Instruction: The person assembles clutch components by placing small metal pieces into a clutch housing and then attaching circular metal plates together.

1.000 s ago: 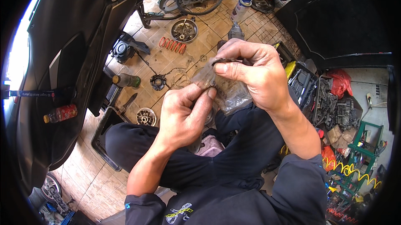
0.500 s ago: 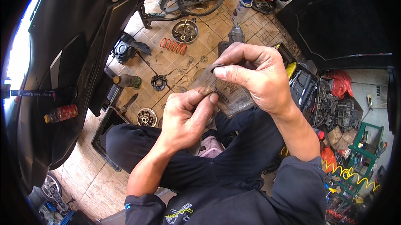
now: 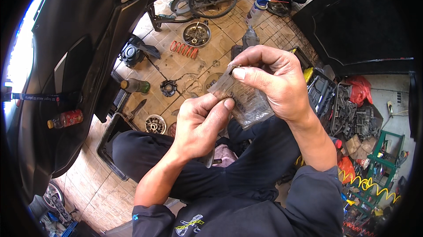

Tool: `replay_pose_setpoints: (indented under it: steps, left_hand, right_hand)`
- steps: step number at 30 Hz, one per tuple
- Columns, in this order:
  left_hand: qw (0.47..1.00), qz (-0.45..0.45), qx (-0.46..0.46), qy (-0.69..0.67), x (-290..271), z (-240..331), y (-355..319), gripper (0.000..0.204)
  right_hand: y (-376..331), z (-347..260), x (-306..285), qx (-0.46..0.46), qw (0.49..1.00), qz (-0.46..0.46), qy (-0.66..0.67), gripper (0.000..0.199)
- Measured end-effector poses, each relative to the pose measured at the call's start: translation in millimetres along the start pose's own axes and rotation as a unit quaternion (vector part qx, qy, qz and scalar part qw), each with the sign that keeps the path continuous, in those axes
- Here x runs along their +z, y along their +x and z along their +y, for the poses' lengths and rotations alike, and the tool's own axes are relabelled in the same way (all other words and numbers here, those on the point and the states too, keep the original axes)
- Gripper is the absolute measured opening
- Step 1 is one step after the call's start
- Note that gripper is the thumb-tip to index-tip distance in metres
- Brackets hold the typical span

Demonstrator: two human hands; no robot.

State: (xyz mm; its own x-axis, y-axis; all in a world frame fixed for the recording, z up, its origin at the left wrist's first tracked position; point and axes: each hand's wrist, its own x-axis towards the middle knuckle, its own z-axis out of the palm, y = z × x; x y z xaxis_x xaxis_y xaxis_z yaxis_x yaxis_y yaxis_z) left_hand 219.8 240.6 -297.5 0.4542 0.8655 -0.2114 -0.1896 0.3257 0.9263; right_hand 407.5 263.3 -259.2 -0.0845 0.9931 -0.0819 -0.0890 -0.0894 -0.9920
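Observation:
Between my hands is a clear plastic bag [image 3: 251,105], crinkled and smudged, with dark print on it. My left hand [image 3: 200,124] pinches its near left edge between thumb and forefinger. The thumb and bent fingers of my right hand [image 3: 275,78] grip the upper edge. A small dark spot shows in the plastic between the two pinches; I cannot make out what it is. Under my left wrist the edge of a flat grey metal piece [image 3: 209,161] shows above my lap, mostly hidden.
Tiled floor ahead holds a red coil spring [image 3: 184,49], a metal bowl of parts [image 3: 196,34], a dark ring-shaped part [image 3: 168,88], a round metal part [image 3: 155,124], a bottle [image 3: 135,86], an impact driver [image 3: 250,38] and a spray can [image 3: 257,11]. A black motorcycle body [image 3: 83,52] stands left; toolboxes [image 3: 320,88] lie right.
Both hands have shifted slightly right with the bag, still pinching it. The bag's printed face has turned more into view, and more of the grey metal piece shows below my left wrist.

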Motion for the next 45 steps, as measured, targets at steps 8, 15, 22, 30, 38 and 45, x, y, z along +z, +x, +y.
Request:
replay_pose_setpoints:
  steps: [8, 15, 22, 30, 38, 45]
  left_hand:
    - [0.997, 0.053, -0.017, -0.056, -2, -14, 11, 0.021]
    - [0.892, 0.072, -0.101, -0.434, -33, -17, 33, 0.062]
    - [0.890, 0.105, -0.105, -0.430, -21, -6, 22, 0.074]
    - [0.968, -0.037, -0.045, -0.242, -15, -11, 8, 0.091]
    - [0.978, -0.021, 0.066, 0.195, -18, 22, 3, 0.102]
    - [0.995, -0.013, -0.005, 0.101, -16, 28, 3, 0.102]
  right_hand:
    - [8, 9, -14, -0.038, 0.997, 0.025, -0.061, 0.016]
    - [8, 8, -91, -0.159, 0.828, 0.145, -0.517, 0.043]
    - [-26, -7, 9, -0.183, 0.940, -0.157, -0.241, 0.059]
    - [-8, -10, -8, -0.223, 0.921, -0.154, -0.280, 0.054]
    - [-10, -36, -4, -0.304, 0.839, -0.142, -0.428, 0.043]
    - [-15, -38, -7, -0.364, 0.797, -0.154, -0.457, 0.044]
